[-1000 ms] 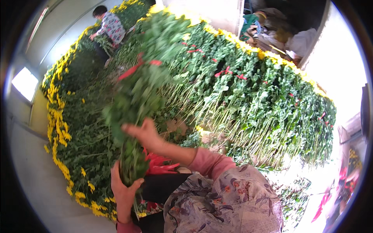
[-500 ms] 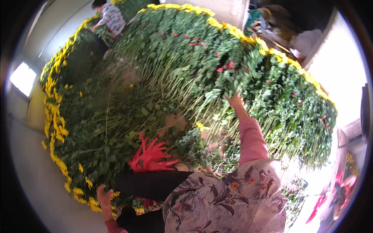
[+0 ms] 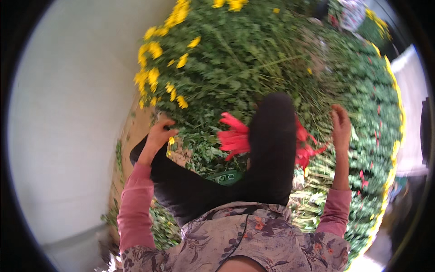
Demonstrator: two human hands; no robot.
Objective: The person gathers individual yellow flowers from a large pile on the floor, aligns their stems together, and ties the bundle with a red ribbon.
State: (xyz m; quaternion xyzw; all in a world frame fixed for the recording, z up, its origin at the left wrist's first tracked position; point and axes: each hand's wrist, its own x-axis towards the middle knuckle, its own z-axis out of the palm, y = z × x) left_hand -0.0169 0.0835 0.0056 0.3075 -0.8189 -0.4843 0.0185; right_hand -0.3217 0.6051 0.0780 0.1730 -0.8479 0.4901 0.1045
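My left hand (image 3: 161,133) is open beside my bent left leg, its fingers curved and apart near the cut yellow chrysanthemums (image 3: 154,77). My right hand (image 3: 340,122) is open over the green stems (image 3: 294,63) to the right of my dark-trousered knee (image 3: 272,136), holding nothing. A pile of red strips (image 3: 233,138) lies either side of that knee. Something of green plastic (image 3: 219,178) shows below the strips, partly hidden by my legs.
A white wall (image 3: 63,127) stands on the left above a strip of brown floor (image 3: 131,122). Rows of flower bundles with red ties (image 3: 380,136) run along the right. A person (image 3: 349,13) in a patterned top is at the far upper right, partly cut off.
The view has swung left toward the wall. The leafy bundle both hands held earlier left them as my right hand reached to the row; that hand has since drawn back.
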